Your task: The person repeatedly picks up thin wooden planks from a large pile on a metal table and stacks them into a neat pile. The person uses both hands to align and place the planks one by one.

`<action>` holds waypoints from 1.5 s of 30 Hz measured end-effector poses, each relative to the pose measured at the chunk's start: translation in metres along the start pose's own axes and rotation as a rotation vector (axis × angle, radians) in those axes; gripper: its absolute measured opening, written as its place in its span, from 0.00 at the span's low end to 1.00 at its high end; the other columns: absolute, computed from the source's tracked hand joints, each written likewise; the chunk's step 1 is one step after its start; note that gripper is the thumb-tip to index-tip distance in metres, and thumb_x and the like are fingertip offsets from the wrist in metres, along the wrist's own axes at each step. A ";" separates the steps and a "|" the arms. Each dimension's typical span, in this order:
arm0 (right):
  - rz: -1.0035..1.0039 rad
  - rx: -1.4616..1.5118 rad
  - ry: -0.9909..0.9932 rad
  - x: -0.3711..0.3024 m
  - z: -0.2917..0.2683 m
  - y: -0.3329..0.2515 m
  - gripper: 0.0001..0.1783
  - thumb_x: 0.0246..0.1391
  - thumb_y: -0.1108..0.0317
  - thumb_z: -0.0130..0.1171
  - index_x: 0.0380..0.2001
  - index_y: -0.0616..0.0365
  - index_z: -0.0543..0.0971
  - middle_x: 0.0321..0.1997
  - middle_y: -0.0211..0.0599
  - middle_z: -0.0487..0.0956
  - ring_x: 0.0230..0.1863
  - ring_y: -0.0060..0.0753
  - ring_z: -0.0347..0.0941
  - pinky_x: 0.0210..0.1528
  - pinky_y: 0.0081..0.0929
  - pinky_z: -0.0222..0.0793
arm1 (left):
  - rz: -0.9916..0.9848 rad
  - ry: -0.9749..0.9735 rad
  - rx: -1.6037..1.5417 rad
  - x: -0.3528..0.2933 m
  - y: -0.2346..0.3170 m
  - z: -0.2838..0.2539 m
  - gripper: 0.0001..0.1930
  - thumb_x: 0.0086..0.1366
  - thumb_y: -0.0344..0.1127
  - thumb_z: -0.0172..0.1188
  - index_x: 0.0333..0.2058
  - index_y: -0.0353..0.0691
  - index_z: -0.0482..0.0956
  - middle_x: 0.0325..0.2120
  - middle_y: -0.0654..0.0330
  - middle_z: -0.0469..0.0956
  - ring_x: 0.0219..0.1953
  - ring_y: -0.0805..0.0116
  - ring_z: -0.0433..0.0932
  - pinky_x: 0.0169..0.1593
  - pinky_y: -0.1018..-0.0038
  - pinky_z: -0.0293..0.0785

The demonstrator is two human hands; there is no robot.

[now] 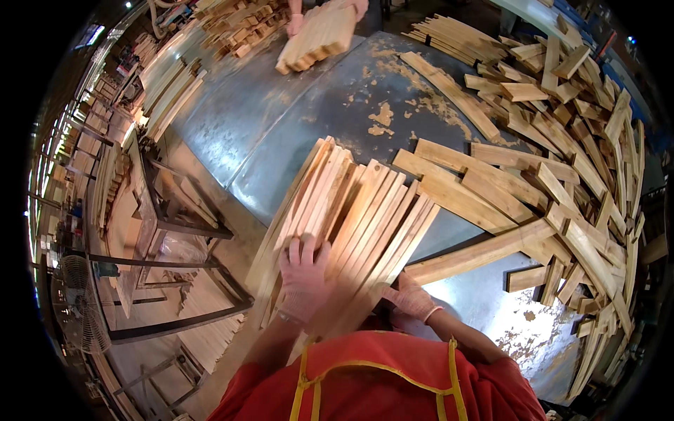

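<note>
A row of light wooden slats (372,210), standing on edge side by side, lies before me at the table's near edge. My left hand (303,277), in a pale knit glove, rests on top of the slats at the left with its fingers spread. At the right side of the row's near end, my right hand (413,300), gloved too, grips the outer slats; some of its fingertips are hidden. A narrow gap splits the slats into two groups at their far ends.
A tangled heap of loose wooden pieces (562,140) covers the right side of the metal table (295,126). Across it, another person's gloved hands hold a block of joined slats (319,38). More wood (235,28) is stacked behind. A metal frame (175,326) stands at the left.
</note>
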State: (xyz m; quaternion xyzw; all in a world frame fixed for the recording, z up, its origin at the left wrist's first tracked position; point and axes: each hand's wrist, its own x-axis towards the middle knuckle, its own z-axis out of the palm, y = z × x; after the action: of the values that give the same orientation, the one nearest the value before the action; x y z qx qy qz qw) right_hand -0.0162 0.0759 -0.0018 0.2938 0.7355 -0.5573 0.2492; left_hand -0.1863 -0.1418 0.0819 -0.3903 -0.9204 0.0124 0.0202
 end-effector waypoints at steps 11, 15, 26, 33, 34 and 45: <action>-0.084 0.258 -0.020 0.087 0.057 -0.067 0.20 0.64 0.54 0.64 0.45 0.62 0.87 0.35 0.37 0.87 0.35 0.30 0.83 0.38 0.31 0.82 | 0.078 -0.023 -0.189 0.023 -0.113 -0.008 0.32 0.53 0.52 0.72 0.58 0.52 0.85 0.68 0.51 0.64 0.72 0.41 0.56 0.74 0.39 0.51; -0.320 0.225 -0.045 0.134 0.073 -0.144 0.25 0.65 0.52 0.64 0.51 0.63 0.84 0.42 0.38 0.86 0.38 0.31 0.84 0.40 0.32 0.84 | 0.100 0.004 -0.171 0.064 -0.197 -0.004 0.31 0.55 0.51 0.71 0.58 0.50 0.86 0.67 0.50 0.66 0.71 0.43 0.58 0.74 0.42 0.51; -0.513 -0.140 0.055 0.257 0.108 -0.310 0.25 0.69 0.54 0.59 0.61 0.57 0.81 0.58 0.49 0.84 0.47 0.45 0.86 0.50 0.32 0.85 | 0.075 0.004 -0.088 0.165 -0.358 0.017 0.36 0.57 0.51 0.69 0.64 0.48 0.80 0.72 0.47 0.62 0.75 0.39 0.55 0.78 0.41 0.46; -0.190 0.282 0.356 0.206 0.048 -0.272 0.42 0.61 0.45 0.68 0.70 0.58 0.71 0.62 0.51 0.82 0.63 0.50 0.79 0.67 0.39 0.71 | 0.036 -0.064 -0.028 0.165 -0.379 0.036 0.42 0.55 0.48 0.69 0.70 0.45 0.73 0.76 0.49 0.59 0.77 0.40 0.54 0.79 0.48 0.49; -0.200 0.342 0.542 0.190 0.028 -0.241 0.40 0.58 0.45 0.68 0.67 0.57 0.74 0.59 0.53 0.83 0.62 0.54 0.79 0.66 0.43 0.73 | 0.035 -0.067 0.013 0.167 -0.379 0.040 0.44 0.55 0.47 0.70 0.72 0.46 0.70 0.76 0.50 0.58 0.77 0.40 0.54 0.79 0.50 0.49; -0.089 1.151 1.234 0.029 -0.088 0.051 0.42 0.56 0.61 0.74 0.69 0.63 0.66 0.60 0.45 0.79 0.56 0.40 0.78 0.59 0.38 0.77 | 0.131 -0.093 0.231 0.172 -0.262 0.064 0.49 0.69 0.53 0.62 0.79 0.38 0.47 0.80 0.48 0.49 0.81 0.43 0.45 0.82 0.58 0.43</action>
State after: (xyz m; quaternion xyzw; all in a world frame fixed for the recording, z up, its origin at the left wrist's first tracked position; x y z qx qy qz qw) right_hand -0.0037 0.1762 -0.0341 0.5973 0.3519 -0.5942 -0.4078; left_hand -0.4970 -0.2011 0.0325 -0.4437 -0.8853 0.1376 0.0212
